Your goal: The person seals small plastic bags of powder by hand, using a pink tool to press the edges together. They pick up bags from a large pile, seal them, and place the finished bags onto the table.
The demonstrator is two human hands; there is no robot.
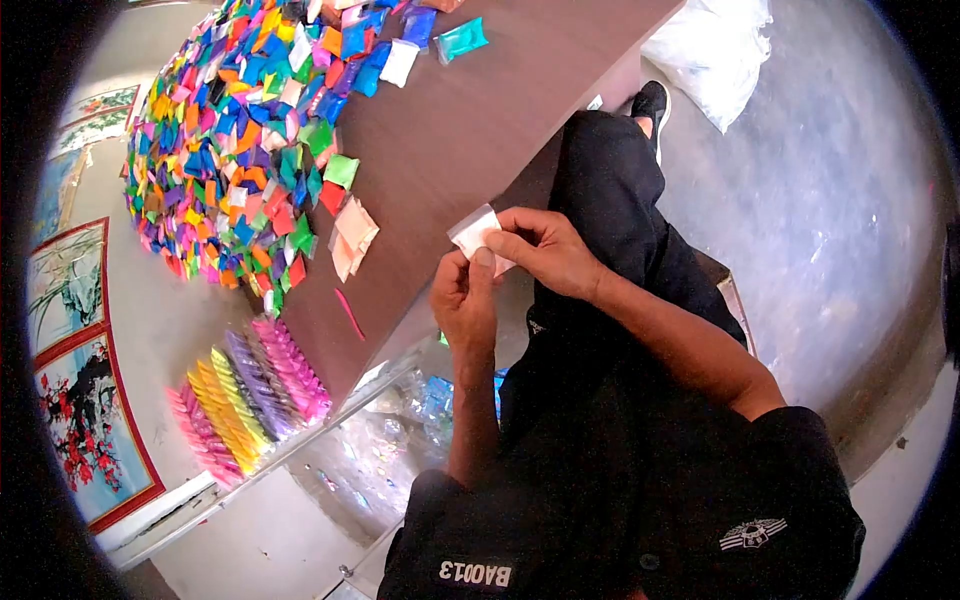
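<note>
L hand [465,298] & R hand [548,252] both gripping one small clear packet [472,234] w/ pale contents, thumbs + fingers pinching it approx. mid-view, by the edge of the brown counter [425,145]. Clock dirs from that packet: big multicol. pile of packets [235,160] at 10 o'clock; a few peach packets [352,238] at 9, just beside the pile; thin pink strip [350,314] at 8; farther out at 8, rows of pink, yellow, purple bundles [248,392]. White sack [712,55] on floor [800,230], approx. 2 o'clock.
</note>
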